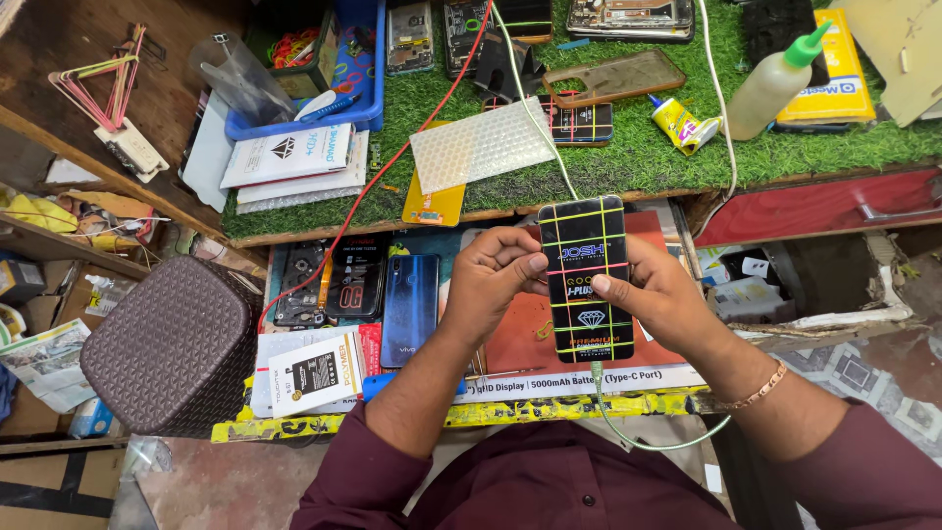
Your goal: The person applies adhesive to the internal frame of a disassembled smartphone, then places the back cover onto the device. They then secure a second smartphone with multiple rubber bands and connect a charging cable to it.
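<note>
A black phone-sized packet (586, 275) crossed by yellow, green and pink rubber bands is held upright between both hands over an open drawer. My left hand (494, 277) grips its left edge, thumb on the front near the top. My right hand (655, 294) grips the right edge, thumb pressed on the front at mid height. A pale green cable (628, 432) hangs from under the packet and another run of it climbs to the bench above.
The green turf bench (638, 147) holds phone parts, a bubble-wrap sheet (481, 144), a glue tube (682, 125), a squeeze bottle (775, 83) and a blue tray (343, 108). Phones (409, 306) lie in the drawer. A brown textured box (172, 344) stands at left.
</note>
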